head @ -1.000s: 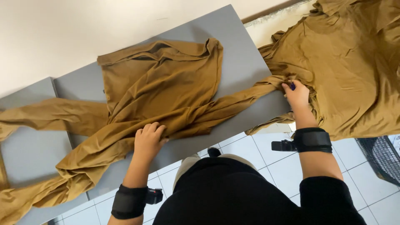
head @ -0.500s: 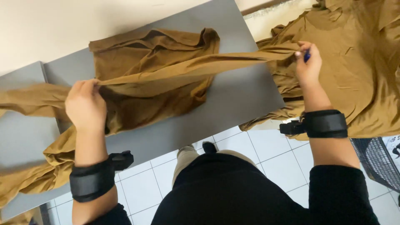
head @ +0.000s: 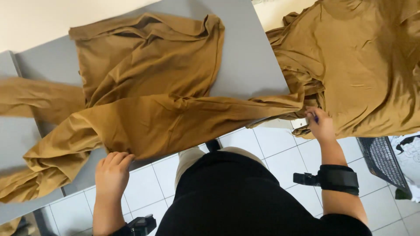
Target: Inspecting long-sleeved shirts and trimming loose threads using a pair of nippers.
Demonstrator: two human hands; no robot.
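1. On the grey table (head: 249,61) in front of me lies the mustard-brown garment (head: 148,83), spread out and rumpled, its body bunched up toward the far edge.
2. A long flap of that same fabric runs across the near edge of the table, hanging a little over it toward my legs.
3. My left hand (head: 111,172) is down at the near edge, palm on the cloth, fingers curled loosely over the hem. It looks like a light grip on the fabric edge, though I cannot tell how firmly it holds.
4. My right hand (head: 320,124) is out past the table's right corner, fingers pinched shut on the far end of that stretched strip, where it meets the big pile of brown cloth (head: 367,65).
5. That pile sits to my right, heaped and creased, touching the strip I hold.
6. More brown fabric trails off the left side of the table, folded over itself.
7. There is a black strap on my right wrist (head: 334,179).
8. White floor tiles (head: 280,153) show below, and a dark mesh basket (head: 383,159) stands just beside my right arm.
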